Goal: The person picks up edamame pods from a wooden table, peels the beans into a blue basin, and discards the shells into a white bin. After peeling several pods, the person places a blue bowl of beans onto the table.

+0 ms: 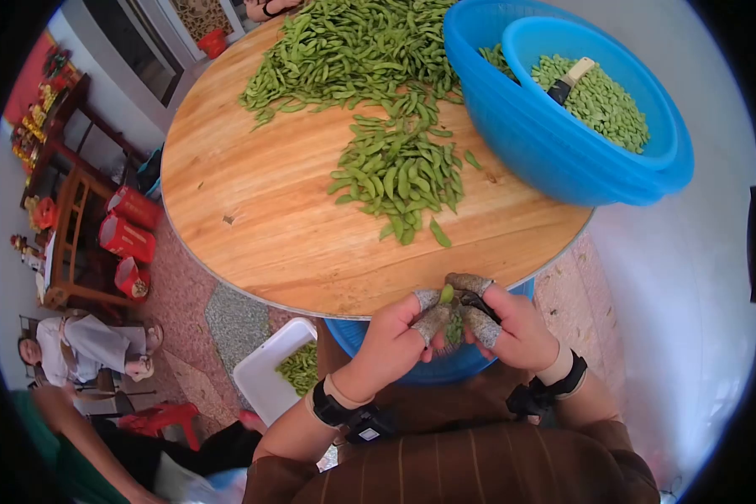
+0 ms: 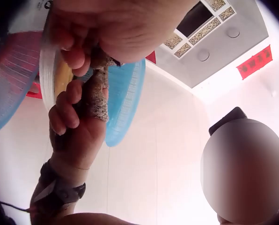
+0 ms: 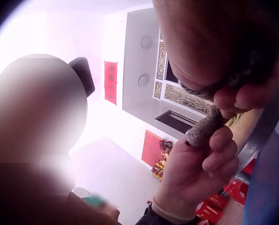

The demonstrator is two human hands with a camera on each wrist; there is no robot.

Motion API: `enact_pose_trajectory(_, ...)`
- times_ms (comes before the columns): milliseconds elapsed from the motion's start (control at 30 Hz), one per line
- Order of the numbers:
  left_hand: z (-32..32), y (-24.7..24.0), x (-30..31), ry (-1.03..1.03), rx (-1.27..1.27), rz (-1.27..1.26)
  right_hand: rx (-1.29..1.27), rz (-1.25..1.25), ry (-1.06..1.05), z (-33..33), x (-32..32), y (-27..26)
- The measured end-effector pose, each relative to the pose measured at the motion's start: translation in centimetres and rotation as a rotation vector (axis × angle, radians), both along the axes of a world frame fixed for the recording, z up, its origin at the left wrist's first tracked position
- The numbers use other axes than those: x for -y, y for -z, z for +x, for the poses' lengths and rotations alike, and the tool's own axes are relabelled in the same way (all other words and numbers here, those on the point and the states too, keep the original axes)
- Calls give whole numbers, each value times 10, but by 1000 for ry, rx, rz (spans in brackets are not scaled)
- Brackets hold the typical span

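Note:
Over the table's near edge, my two hands meet around a green bean pod (image 1: 447, 294). My left hand (image 1: 388, 343) pinches it between thumb and finger, and from the other side my right hand (image 1: 522, 334) has thumb and fingers closed on it. Grey, worn fabric sleeves (image 1: 481, 328) cover the thumbs and some fingers. A dark strip shows by the right fingers; I cannot tell what it is. Both wrist views show the hands close together, the pod mostly hidden there. Below the hands is a blue basin (image 1: 470, 370).
Bean pods (image 1: 403, 176) lie in a small heap on the round wooden table (image 1: 252, 202), with a larger pile behind. Blue basins (image 1: 512, 147) at right hold shelled beans (image 1: 605, 105) and a black-handled tool (image 1: 569, 81). A white tub (image 1: 265, 370) with pods stands lower left. People sit nearby.

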State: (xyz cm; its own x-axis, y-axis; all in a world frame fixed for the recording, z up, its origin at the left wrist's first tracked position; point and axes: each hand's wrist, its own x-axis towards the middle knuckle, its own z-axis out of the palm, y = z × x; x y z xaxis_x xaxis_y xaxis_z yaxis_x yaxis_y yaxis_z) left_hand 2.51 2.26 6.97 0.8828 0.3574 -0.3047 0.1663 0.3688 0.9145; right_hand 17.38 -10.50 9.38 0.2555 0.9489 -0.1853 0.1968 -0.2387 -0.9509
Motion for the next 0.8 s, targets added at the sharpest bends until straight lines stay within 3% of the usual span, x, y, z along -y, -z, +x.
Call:
enact_pose_trajectory(67,-1,2,1,-11,-11,-14,-76,-8,-4,1,0,2)
enact_pose_trajectory(133,-3,10,2,-10,57,389,-153,-18,-6,4,-1,4)
enact_pose_trajectory(167,-4,17,0,-4,54,387,-260,-20,-33,5,-1,6)
enact_pose_trajectory(233,-7,25,-5,2,168,1141,-374,-22,-47,8,1,12)
enact_pose_trajectory(267,-10,25,-4,16,170,1138,-416,-8,-99,10,3,16)
enact_pose_trajectory(333,-14,7,-1,138,23,666,-463,9,-142,9,7,19)
enact_pose_trajectory(367,-16,8,-4,150,23,666,-662,-56,-137,7,9,18)
enact_pose_trajectory(400,-19,10,-7,183,39,160,-860,-120,-133,5,11,18)
enact_pose_trajectory(433,-21,12,-9,206,49,-348,-866,-118,-125,4,12,19)
enact_pose_trajectory(467,-22,15,-7,214,42,-351,-862,-158,-117,4,11,20)
enact_pose_trajectory(533,-20,23,-2,169,-107,-48,-861,-194,-91,0,13,27)
enact_pose_trajectory(567,-20,28,-1,193,-104,-50,-809,-225,-98,-2,14,37)
enact_pose_trajectory(633,-22,39,5,189,-110,821,-751,-249,-49,-5,19,47)
enact_pose_trajectory(667,-23,45,7,226,-85,816,-735,-254,-80,-8,18,49)
enact_pose_trajectory(733,-24,53,8,191,-53,1339,-688,-294,-89,-14,16,53)
enact_pose_trajectory(800,-23,53,12,201,-58,1457,-667,-296,-37,-16,14,57)
